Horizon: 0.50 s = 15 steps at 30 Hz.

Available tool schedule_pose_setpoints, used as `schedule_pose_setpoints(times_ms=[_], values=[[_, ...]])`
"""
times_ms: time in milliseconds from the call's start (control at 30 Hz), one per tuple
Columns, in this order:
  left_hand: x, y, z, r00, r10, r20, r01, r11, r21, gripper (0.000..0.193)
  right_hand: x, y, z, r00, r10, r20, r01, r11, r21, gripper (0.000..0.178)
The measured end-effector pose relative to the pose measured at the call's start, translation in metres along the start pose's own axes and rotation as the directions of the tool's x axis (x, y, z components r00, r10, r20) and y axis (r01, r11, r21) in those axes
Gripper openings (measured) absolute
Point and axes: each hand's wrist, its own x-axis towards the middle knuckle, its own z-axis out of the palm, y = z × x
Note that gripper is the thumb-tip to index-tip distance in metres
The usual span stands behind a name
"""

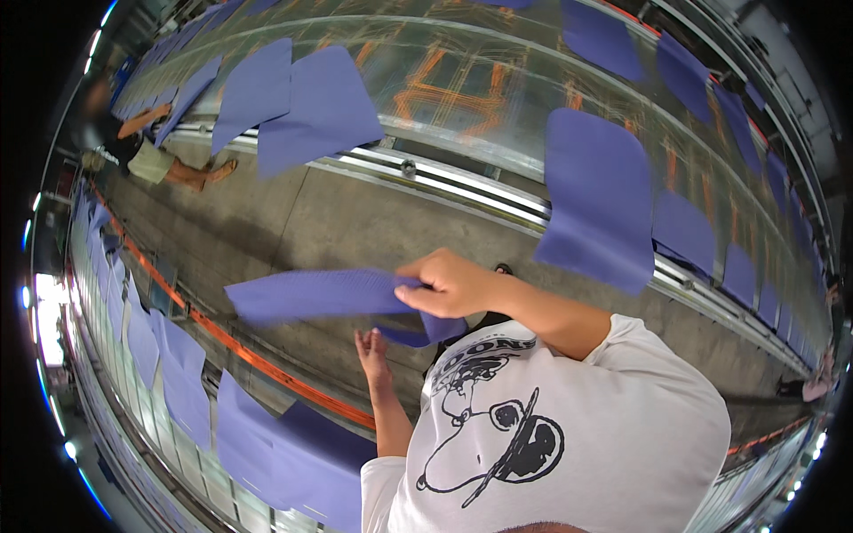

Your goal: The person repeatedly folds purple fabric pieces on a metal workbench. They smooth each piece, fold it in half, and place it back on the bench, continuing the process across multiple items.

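Observation:
A purple fabric piece (pixel 311 296) is stretched out over the aisle, its far-left end blurred and its near part folded under in a loop. My right hand (pixel 449 282) grips its right end, with thumb and fingers closed on the fold. Just below the loop, my left hand (pixel 375 357) has its fingers stretched up and apart. Its fingertips are at the loop's lower left corner, perhaps touching it. The nearest panel on the long table is a large purple piece (pixel 597 195), which hangs over the front rail.
Ahead runs a long glass-like table (pixel 462 84) with metal rails (pixel 444 173) and several purple pieces. Behind on the left, an orange rail (pixel 267 360) edges another row of purple pieces (pixel 182 382). A person (pixel 115 133) works at the far left. Grey concrete floor (pixel 346 209) lies between.

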Motion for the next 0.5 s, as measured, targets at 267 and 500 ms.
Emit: schedule_pose_setpoints(times_ms=[267,500], values=[[0.057,0.126,0.041,0.915,0.368,0.168,-0.379,0.925,0.038,0.035,-0.045,0.119,-0.043,0.742,0.582,-0.333,-0.206,0.671,0.713,0.019],[0.101,0.192,0.147,0.873,0.423,0.244,-0.477,0.844,0.245,0.022,-0.052,0.222,-0.071,0.62,0.74,-0.259,0.048,0.294,0.955,0.029]])
